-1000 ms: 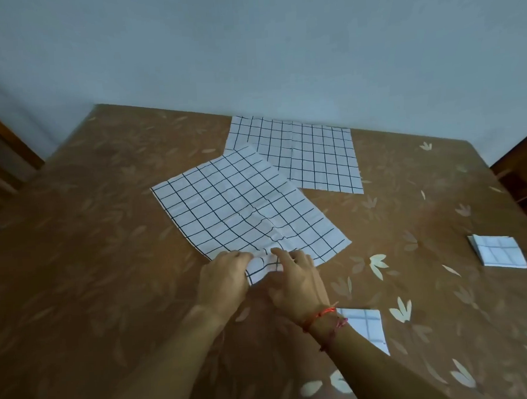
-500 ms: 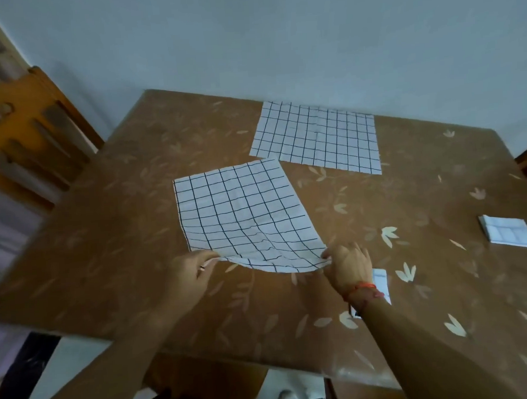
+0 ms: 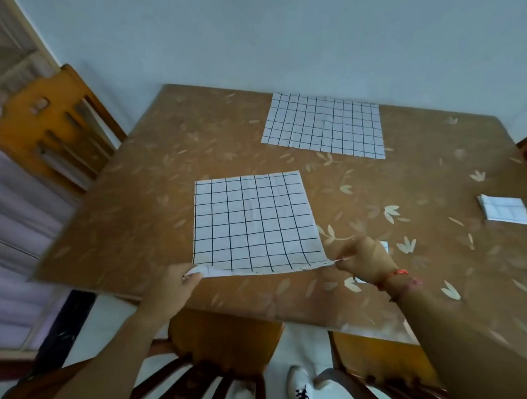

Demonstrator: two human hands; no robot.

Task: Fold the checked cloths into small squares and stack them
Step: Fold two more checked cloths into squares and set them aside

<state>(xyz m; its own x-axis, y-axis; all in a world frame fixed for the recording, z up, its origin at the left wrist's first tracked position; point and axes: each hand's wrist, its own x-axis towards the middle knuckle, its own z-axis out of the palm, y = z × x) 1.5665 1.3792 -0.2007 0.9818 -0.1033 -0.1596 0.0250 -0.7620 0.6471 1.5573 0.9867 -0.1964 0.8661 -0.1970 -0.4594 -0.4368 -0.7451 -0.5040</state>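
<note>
A white checked cloth (image 3: 252, 222) lies spread flat in the middle of the brown table (image 3: 134, 206). My left hand (image 3: 176, 281) pinches its near left corner, and my right hand (image 3: 364, 261) pinches its near right corner; the near edge is lifted slightly and pulled taut. A second checked cloth (image 3: 324, 124) lies flat at the far side near the wall. One folded small square (image 3: 504, 209) rests at the right. Another folded piece (image 3: 384, 247) is mostly hidden behind my right hand.
A wooden chair (image 3: 47, 125) stands at the table's left. Two more chairs (image 3: 221, 354) sit under the near edge, with feet in white shoes (image 3: 298, 389) on the floor below. The blue wall runs along the far edge.
My hands have pulled the cloth toward me and straightened it square to the near edge. The wrinkles along its near side are gone. The camera has drawn back and tilted down.
</note>
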